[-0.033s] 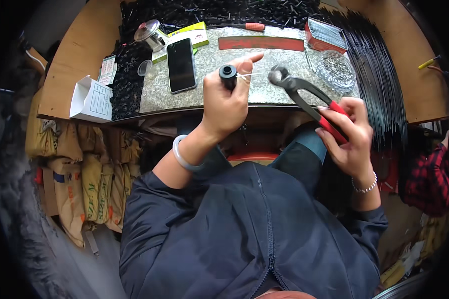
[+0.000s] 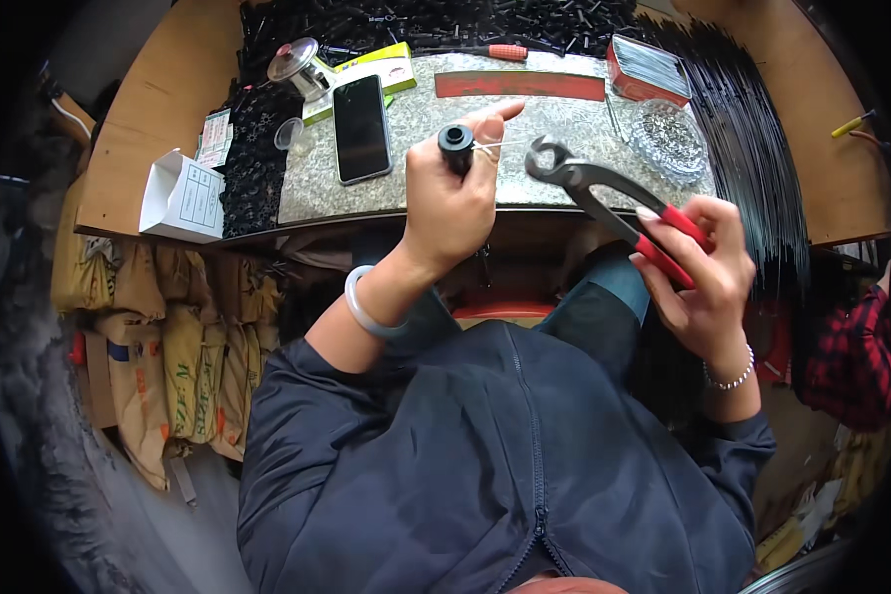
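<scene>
My left hand (image 2: 450,208), above the front edge of the stone-patterned work slab, is wrapped round a black cylindrical part (image 2: 456,141) with a hole in its top. A thin white strand (image 2: 490,147) runs from beside the part toward the right; whether it is wire or cord I cannot tell. To the right, my right hand (image 2: 708,267) grips the red handles of black end-cutting pincers (image 2: 572,176). Their jaws are parted and point toward the strand's free end. No contact between jaws and strand shows. The fingertips of my left hand partly hide the black part.
A phone (image 2: 361,129) lies on the slab (image 2: 307,188), with a red strip (image 2: 520,86) behind. At right stand a glass dish (image 2: 669,144), a red box of thin rods (image 2: 648,74) and bundled black rods (image 2: 752,148). Black parts (image 2: 426,25) are heaped behind; a white carton (image 2: 180,198) sits left.
The pincers' jaws have opened wider and tilted a little. My right hand has shifted slightly to the right. My left hand has hardly moved.
</scene>
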`<state>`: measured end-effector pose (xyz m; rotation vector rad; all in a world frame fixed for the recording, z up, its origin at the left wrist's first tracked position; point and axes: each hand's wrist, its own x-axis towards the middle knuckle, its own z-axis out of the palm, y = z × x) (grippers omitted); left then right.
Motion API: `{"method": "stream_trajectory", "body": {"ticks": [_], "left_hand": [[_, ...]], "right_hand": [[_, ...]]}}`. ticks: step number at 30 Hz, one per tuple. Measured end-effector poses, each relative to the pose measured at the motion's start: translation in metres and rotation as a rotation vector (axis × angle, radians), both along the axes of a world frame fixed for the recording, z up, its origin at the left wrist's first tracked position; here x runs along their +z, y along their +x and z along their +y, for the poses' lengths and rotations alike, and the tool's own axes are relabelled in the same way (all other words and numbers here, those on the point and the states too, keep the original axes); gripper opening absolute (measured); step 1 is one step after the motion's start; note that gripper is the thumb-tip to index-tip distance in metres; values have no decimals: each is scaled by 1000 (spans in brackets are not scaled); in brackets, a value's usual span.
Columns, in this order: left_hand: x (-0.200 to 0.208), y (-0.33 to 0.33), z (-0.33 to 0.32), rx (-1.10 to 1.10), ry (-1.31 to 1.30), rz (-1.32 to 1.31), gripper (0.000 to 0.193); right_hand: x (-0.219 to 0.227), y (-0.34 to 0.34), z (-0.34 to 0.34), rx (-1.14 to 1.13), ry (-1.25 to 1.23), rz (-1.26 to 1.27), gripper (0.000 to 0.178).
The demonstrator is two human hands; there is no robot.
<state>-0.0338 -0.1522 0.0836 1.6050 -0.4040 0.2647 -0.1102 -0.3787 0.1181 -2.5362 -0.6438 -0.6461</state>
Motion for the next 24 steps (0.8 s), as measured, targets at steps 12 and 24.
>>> {"method": "stream_trajectory", "body": {"ticks": [12, 24], "left_hand": [[3, -2, -3, 23, 4, -21, 26], [14, -21, -9, -81, -36, 33, 35]], "right_hand": [[17, -2, 11, -16, -369, -332, 25], [-8, -14, 13, 343, 376, 709, 57]]}}
